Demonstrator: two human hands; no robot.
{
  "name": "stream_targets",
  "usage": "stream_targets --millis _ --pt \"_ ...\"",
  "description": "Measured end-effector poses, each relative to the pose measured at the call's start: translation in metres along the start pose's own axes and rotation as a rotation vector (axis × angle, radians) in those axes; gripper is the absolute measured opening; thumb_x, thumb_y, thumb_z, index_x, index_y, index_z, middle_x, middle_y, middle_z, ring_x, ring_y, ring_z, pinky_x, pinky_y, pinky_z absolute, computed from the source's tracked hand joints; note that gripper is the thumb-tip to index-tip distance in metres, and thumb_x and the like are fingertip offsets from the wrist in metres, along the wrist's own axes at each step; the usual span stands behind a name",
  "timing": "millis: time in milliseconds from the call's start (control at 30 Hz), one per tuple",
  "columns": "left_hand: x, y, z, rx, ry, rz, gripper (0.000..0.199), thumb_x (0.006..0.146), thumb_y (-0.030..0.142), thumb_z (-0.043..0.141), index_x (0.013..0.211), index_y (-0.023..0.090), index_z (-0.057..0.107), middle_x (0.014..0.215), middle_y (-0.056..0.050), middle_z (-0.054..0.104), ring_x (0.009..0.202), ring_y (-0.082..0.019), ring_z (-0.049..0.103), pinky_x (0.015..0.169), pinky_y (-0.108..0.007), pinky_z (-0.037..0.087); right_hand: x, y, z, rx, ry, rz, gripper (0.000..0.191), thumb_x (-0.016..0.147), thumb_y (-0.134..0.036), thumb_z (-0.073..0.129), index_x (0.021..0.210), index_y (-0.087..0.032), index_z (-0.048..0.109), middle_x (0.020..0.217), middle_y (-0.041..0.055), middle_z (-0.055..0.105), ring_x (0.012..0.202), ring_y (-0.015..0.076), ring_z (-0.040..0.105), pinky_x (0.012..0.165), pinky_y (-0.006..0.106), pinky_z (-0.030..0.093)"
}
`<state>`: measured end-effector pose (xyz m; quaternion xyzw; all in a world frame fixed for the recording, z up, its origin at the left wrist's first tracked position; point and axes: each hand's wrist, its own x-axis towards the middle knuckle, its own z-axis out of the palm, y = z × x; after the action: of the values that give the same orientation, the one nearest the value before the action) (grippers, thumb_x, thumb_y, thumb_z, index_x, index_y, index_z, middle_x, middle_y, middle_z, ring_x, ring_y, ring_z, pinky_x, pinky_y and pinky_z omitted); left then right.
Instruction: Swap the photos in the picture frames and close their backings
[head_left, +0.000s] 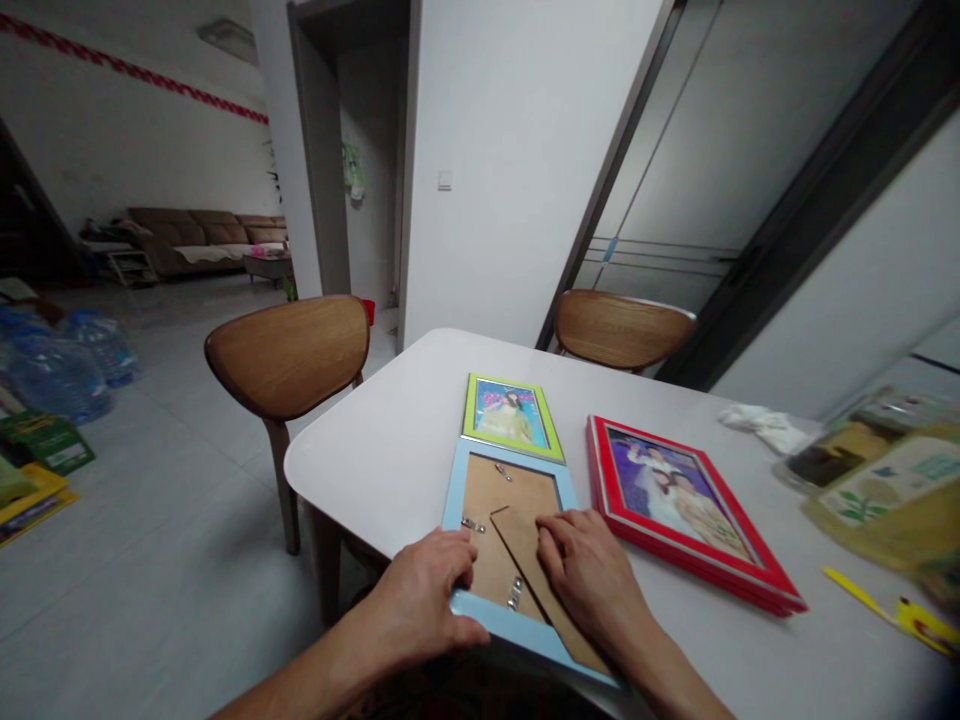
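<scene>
A light-blue picture frame lies face down at the near edge of the table, its brown backing board showing. Metal clips sit around the board, and a brown stand leg runs slantwise across it. My left hand grips the frame's left side near the lower corner, thumb at the bottom edge. On the right, my right hand presses curled fingers on the stand leg and covers part of the frame's right side. A yellow-green picture frame lies face up, touching the blue frame's far edge.
Stacked red picture frames lie right of the blue one on the white table. Farther right are a yellow cutter-like tool, a plastic package and white cloth or tissue. Wooden chairs stand around the table.
</scene>
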<state>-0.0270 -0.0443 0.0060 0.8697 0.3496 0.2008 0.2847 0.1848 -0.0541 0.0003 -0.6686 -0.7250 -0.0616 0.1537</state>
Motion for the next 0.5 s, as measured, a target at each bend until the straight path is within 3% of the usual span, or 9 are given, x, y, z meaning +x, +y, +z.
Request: stream_targets --millis 133,267,500 --pt "0.0 0.0 0.0 -0.019 -0.005 0.011 0.029 0.055 0.031 0.07 0.072 0.018 0.051 0.097 -0.004 0.057 0.097 -0.023 0.049 0.082 -0.032 0.038 0.008 0.001 -0.002 0.027 0.022 0.005 0.032 0.079 -0.022 0.037 0.098 -0.009 0.059 0.092 0.0107 0.061 0.083 0.0196 0.05 0.077 0.031 0.036" --pt "0.0 -0.001 0.001 -0.014 -0.019 0.01 0.028 0.055 0.03 0.069 0.073 0.018 0.052 0.098 -0.005 0.056 0.098 -0.023 0.049 0.084 -0.033 0.038 0.031 -0.008 -0.001 0.071 0.001 -0.015 0.033 0.079 -0.02 0.036 0.102 -0.012 0.057 0.099 0.0095 0.059 0.09 0.0189 0.049 0.079 0.028 0.035" --pt "-0.001 -0.003 0.001 -0.002 0.006 0.049 0.035 0.05 0.03 0.074 0.073 0.017 0.052 0.098 -0.005 0.057 0.098 -0.022 0.049 0.084 -0.03 0.038 0.07 -0.013 0.018 0.065 -0.061 0.002 0.026 0.077 -0.024 0.04 0.081 -0.02 0.065 0.079 0.0056 0.061 0.078 0.0159 0.051 0.069 0.024 0.034"
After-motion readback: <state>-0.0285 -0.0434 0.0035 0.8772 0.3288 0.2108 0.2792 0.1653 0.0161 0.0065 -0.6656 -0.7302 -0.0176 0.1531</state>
